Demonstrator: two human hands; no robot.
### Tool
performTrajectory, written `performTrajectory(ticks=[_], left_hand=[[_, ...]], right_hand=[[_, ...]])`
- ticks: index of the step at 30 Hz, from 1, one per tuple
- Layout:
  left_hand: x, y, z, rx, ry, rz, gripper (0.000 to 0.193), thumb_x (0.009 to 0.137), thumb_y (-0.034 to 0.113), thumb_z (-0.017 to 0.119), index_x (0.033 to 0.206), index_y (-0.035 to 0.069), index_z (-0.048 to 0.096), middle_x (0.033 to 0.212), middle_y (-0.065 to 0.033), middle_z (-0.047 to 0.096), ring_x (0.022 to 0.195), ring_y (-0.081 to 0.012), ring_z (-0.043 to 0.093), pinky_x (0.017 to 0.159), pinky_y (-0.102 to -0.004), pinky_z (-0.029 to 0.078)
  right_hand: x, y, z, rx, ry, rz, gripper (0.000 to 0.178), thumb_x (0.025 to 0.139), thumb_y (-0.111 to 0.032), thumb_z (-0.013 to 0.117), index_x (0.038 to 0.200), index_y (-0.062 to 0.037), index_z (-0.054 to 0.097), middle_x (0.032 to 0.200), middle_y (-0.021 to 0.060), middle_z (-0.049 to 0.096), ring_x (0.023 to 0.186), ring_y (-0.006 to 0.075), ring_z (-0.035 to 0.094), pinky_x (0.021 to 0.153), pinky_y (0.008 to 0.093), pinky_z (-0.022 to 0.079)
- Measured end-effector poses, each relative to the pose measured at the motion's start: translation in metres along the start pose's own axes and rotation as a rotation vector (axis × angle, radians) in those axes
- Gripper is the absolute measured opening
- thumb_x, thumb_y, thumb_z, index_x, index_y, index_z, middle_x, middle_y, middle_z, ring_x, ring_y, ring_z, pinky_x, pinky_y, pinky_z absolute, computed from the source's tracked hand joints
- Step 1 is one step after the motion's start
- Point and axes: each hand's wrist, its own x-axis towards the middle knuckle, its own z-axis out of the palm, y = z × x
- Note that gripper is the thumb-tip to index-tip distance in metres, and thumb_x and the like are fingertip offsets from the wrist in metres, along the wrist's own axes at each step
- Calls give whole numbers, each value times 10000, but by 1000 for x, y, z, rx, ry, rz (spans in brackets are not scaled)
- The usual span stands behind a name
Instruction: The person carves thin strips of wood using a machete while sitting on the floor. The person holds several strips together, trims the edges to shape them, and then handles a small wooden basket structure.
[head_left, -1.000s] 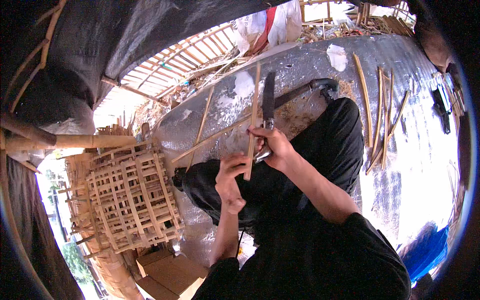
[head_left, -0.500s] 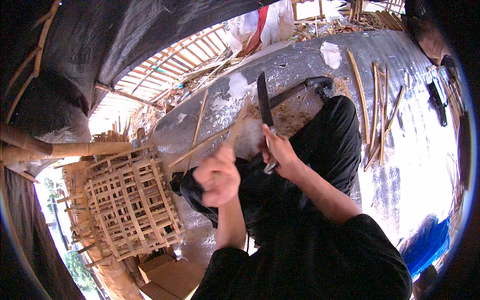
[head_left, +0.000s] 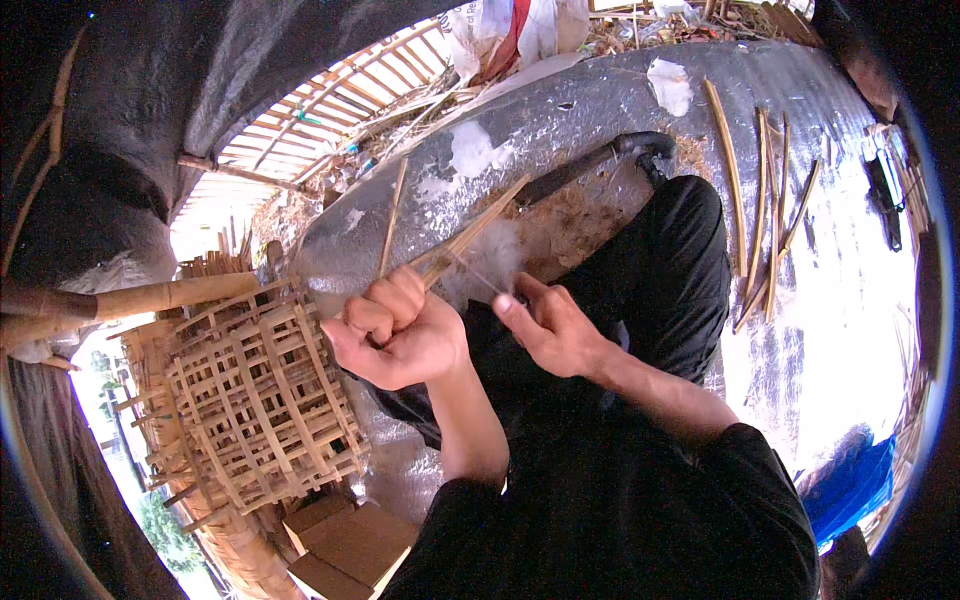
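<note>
My left hand (head_left: pixel 395 325) is curled in a fist round the lower end of a bamboo strip (head_left: pixel 485 220), which slants up and to the right. My right hand (head_left: pixel 555 325) grips a knife, its handle mostly hidden in my fingers. The knife's blade (head_left: pixel 478 275), thin and blurred, points up-left and meets or passes close to the strip; whether it touches I cannot tell. Both hands are above my dark-clad lap. Beyond them a long dark thing with a curved end (head_left: pixel 590 165) lies over pale shavings (head_left: pixel 580 235).
Several bamboo strips (head_left: pixel 735 180) lie on the silvery sheet (head_left: pixel 600 95) at right. A woven bamboo lattice (head_left: pixel 265 400) stands at left, above a cardboard box (head_left: pixel 350 545). A black object (head_left: pixel 884 200) and blue sheeting (head_left: pixel 850 495) lie far right; a bamboo pole (head_left: pixel 170 295) juts in from the left.
The knife has swung from upright to a leftward slant, toward the strip. My left hand has shifted slightly left, and the strip now tilts more to the right.
</note>
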Motion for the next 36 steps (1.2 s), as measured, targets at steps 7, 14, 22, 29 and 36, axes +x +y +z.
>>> performTrajectory(ticks=[7, 14, 22, 29, 36], left_hand=[[4, -8, -1, -36, -10, -56, 491, 1042, 348, 329, 607, 184, 169, 510, 41, 91, 461, -91, 83, 478, -284, 134], [0, -13, 12, -5, -142, -70, 485, 1038, 356, 305, 597, 201, 174, 517, 46, 93, 480, -92, 85, 505, -289, 158], [-4, -16, 9, -121, -235, -130, 483, 1043, 352, 269, 592, 180, 263, 510, 24, 202, 488, -111, 148, 559, -328, 227], [6, -21, -3, -206, -185, -137, 478, 1040, 333, 256, 587, 182, 249, 508, 24, 192, 487, -105, 139, 541, -319, 215], [10, -20, -3, -100, -165, -102, 482, 1035, 330, 268, 578, 184, 223, 506, 35, 146, 479, -101, 112, 524, -306, 199]], right_hand=[[17, 20, -16, -209, 137, -2, 450, 1019, -377, 476, 876, 40, 567, 703, 274, 554, 642, 423, 538, 636, 449, 452], [11, -1, -15, -207, 89, -21, 441, 1005, -387, 491, 873, 11, 627, 794, 290, 629, 785, 485, 615, 707, 541, 488], [13, -10, -18, -160, 55, -56, 450, 988, -418, 509, 979, 20, 613, 760, 301, 613, 763, 496, 616, 691, 544, 483], [31, 23, -17, -151, 131, 17, 407, 1018, -334, 472, 889, 38, 576, 717, 293, 548, 707, 484, 546, 645, 483, 450], [50, 66, -25, -189, 147, 224, 422, 1010, -347, 489, 859, 36, 580, 733, 306, 553, 733, 495, 547, 668, 479, 468]])
